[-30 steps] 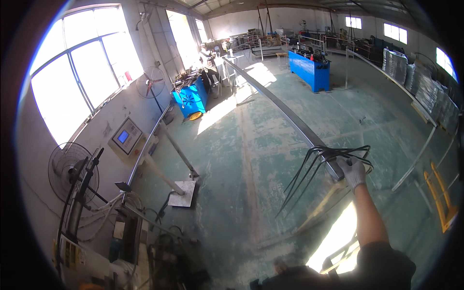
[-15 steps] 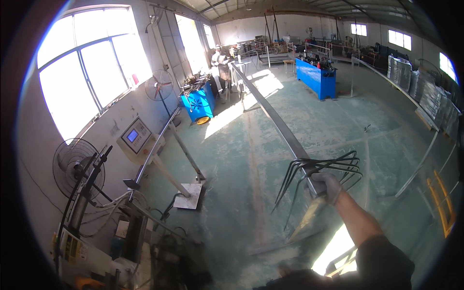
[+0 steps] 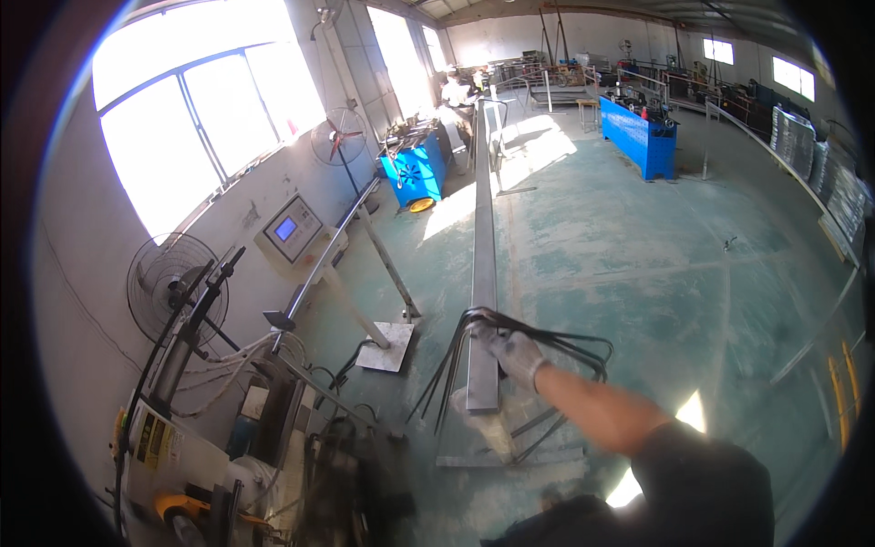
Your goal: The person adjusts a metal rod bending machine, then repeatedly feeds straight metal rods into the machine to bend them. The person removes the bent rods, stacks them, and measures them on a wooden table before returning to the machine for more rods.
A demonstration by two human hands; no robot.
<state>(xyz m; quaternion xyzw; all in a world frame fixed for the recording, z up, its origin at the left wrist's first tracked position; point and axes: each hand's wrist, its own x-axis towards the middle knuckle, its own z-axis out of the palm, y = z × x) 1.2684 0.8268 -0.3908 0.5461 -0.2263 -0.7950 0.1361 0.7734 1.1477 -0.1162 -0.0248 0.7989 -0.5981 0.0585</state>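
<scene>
A long grey metal beam [image 3: 484, 246] runs from the middle foreground toward the far end of the workshop. Several thin black bent rods [image 3: 556, 335] hang across it near its close end, their legs drooping on both sides. My right hand [image 3: 518, 357], in a grey glove, reaches over the beam from the right. Its fingers are curled on the rods where they cross the top, though the fingertips are partly hidden. Under the beam's near end is a pale support [image 3: 492, 433] on a flat foot. My left hand is out of view.
At left stand a bending machine [image 3: 164, 447] with hoses, a control box [image 3: 290, 228] with a lit screen, and a wire fan [image 3: 173, 287]. A steel base plate [image 3: 386, 348] lies left of the beam. Blue benches [image 3: 638, 137] and another person [image 3: 456, 91] are farther off.
The view has swung, so the beam now points nearly straight ahead. My right hand has gone from the beam's near end up to the rods on top.
</scene>
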